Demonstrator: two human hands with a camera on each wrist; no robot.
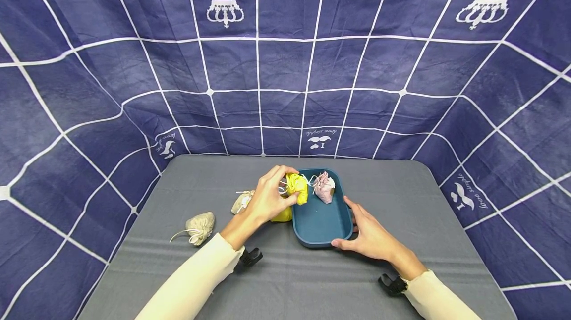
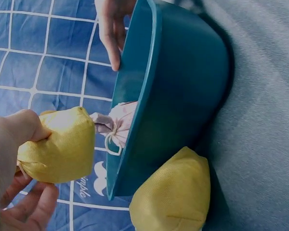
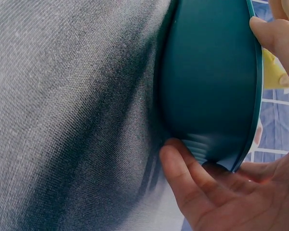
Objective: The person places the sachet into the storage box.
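My left hand (image 1: 269,197) pinches a small yellow drawstring pouch (image 1: 298,189) between thumb and fingers, over the left rim of a blue-green plastic bin (image 1: 318,226). Inside the bin, toward its far end, lies a pink drawstring pouch (image 1: 324,189) with a pale cord. The right hand (image 1: 371,233) holds the bin's right side, its thumb at the near rim and its fingers along the outer wall. A second yellow pouch (image 2: 176,195) sits on the table against the bin's left wall, partly hidden by the left hand in the head view.
A beige drawstring pouch (image 1: 200,228) lies on the grey table (image 1: 276,280) at the left. Another beige pouch (image 1: 241,201) is partly covered by my left hand. A blue cloth with white grid lines (image 1: 285,67) hangs behind the table and along both sides.
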